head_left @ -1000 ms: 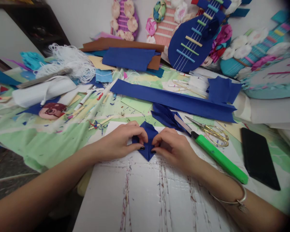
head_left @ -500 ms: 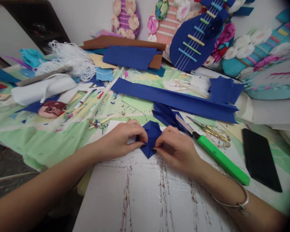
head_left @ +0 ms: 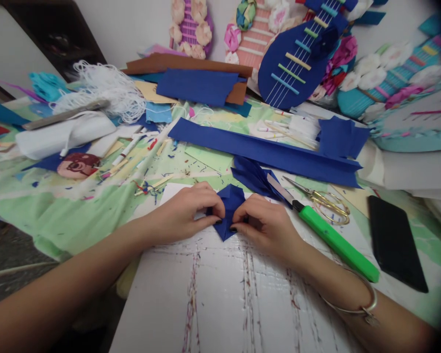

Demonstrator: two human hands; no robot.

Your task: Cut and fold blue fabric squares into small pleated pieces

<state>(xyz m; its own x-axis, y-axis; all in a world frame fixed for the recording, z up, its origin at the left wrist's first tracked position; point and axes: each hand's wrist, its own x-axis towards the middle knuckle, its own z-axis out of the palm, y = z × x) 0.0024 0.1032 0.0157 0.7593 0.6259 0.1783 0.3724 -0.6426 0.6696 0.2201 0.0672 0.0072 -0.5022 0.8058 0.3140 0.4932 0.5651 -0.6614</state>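
Between my two hands is a small folded piece of dark blue paper [head_left: 228, 201], its pointed end toward me, over the far part of a white board [head_left: 220, 299]. My left hand [head_left: 196, 211] pinches its left edge between thumb and fingers. On the opposite edge, my right hand [head_left: 262, 220] is closed in a similar pinch. Just behind the paper lies a bunch of crumpled blue paper [head_left: 253, 175]. A craft knife with a green handle [head_left: 336, 240] rests to the right of my right hand, beside gold-handled scissors [head_left: 325, 201].
A black phone-like slab [head_left: 397, 242] lies at the right. Farther back are a long blue paper strip [head_left: 264, 149], tangled white cord [head_left: 99, 93] and a white roll [head_left: 64, 135]. Decorated instrument shapes, one a blue lute-like piece [head_left: 294, 68], lean on the wall.
My right hand has shifted slightly to the left along the folded blue paper, its fingers closer to my left hand. My left hand stays nearly still.
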